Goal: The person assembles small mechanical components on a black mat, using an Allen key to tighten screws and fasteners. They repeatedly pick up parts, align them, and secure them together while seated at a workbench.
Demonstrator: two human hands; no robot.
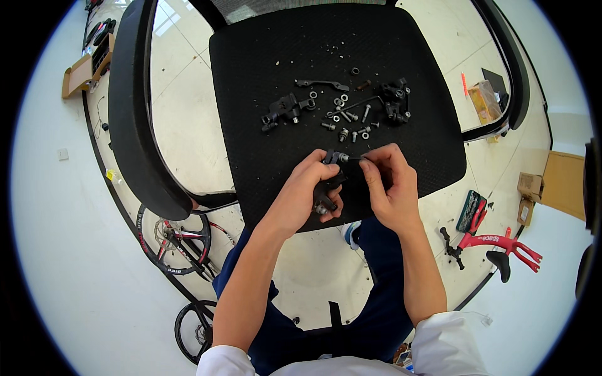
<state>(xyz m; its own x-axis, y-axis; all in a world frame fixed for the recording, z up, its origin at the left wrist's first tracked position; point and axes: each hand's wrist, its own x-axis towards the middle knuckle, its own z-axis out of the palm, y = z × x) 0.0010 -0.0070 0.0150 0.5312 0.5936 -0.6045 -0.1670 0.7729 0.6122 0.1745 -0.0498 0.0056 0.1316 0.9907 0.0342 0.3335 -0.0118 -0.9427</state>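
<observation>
My left hand (pixel 305 182) is closed around a black bicycle brake caliper (pixel 326 188) above the front of the chair seat. A silver bolt (pixel 342 156) sticks out of the caliper's upper end, toward the right. My right hand (pixel 392 185) pinches a thin dark hex key (pixel 355 158) between thumb and fingers. The key's end meets the bolt; most of the key is hidden in the fingers. Beyond my hands, several loose bolts (pixel 366 113) and washers lie by an L-shaped hex key (pixel 357 105).
The black chair seat (pixel 251 69) also carries two more brake calipers (pixel 288 109) (pixel 396 100) and a flat black bracket (pixel 322 84). Armrests (pixel 128 125) flank it. Bicycle wheels (pixel 164 250) are at left, a red bike frame (pixel 498 241) and cardboard boxes (pixel 532 185) at right.
</observation>
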